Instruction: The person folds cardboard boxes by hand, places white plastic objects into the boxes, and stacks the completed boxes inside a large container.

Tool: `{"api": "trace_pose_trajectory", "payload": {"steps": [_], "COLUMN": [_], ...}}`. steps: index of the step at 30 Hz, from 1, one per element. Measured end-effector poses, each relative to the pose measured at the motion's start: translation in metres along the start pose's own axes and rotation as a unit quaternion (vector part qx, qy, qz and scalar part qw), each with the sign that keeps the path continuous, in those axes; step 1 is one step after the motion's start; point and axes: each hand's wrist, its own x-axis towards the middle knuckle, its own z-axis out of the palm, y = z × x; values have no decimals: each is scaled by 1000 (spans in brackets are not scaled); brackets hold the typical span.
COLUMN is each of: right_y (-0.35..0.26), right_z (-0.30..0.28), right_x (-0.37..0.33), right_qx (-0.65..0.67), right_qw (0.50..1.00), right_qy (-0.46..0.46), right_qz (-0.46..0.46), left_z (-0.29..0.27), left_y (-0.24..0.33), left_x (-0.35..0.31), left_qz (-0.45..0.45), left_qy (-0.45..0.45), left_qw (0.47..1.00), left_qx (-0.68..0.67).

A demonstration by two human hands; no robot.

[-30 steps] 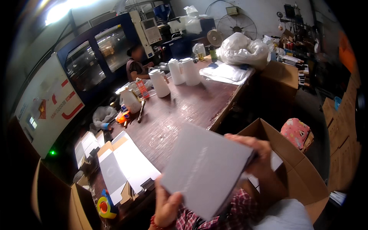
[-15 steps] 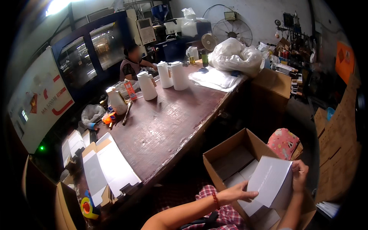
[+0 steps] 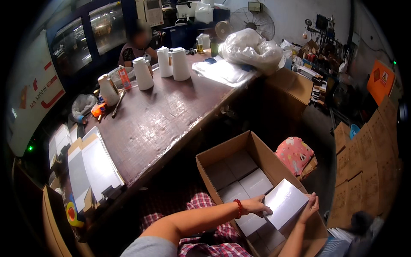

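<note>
A white box [image 3: 284, 203] is tilted over the near right part of an open brown carton [image 3: 274, 153]. My left hand [image 3: 256, 206], with a red bead bracelet at the wrist, closes on the box's left side. At its right edge my right hand [image 3: 310, 209] is closed round it, some fingers hidden behind. Several similar white boxes [image 3: 256, 181] lie in rows inside the carton, partly covered by the held box and my forearms.
Left of the carton stands a dark red table [image 3: 145, 124] with white jugs [image 3: 181, 64], flat white box blanks [image 3: 99, 160] and yellow tape [image 3: 73, 215]. A pink patterned cushion [image 3: 294, 155] sits beyond the carton; stacked brown cartons [image 3: 357, 184] line the right. A person [image 3: 133, 47] sits across the table.
The white box has come down closer to the carton, its top now facing up more, with both hands still on it. My view has shifted, showing more of the boxes inside.
</note>
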Motion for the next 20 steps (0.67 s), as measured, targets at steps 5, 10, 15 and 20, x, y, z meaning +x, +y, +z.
{"api": "trace_pose_trajectory", "payload": {"steps": [5, 10, 15, 20], "right_y": [8, 7, 13, 123], "right_z": [13, 17, 12, 2], "right_x": [-6, 3, -13, -121], "right_qx": [20, 124, 313, 229], "right_qw": [999, 941, 874, 810], "right_qy": [-15, 169, 104, 35], "right_qz": [-25, 266, 358, 539], "left_z": [-7, 22, 28, 19], "left_y": [-12, -6, -44, -18], "left_x": [8, 7, 45, -37], "left_qz": [12, 21, 167, 64], "left_qy": [29, 76, 85, -34], "left_qw": [999, 984, 944, 984], "left_qx": [-19, 157, 272, 164]}}
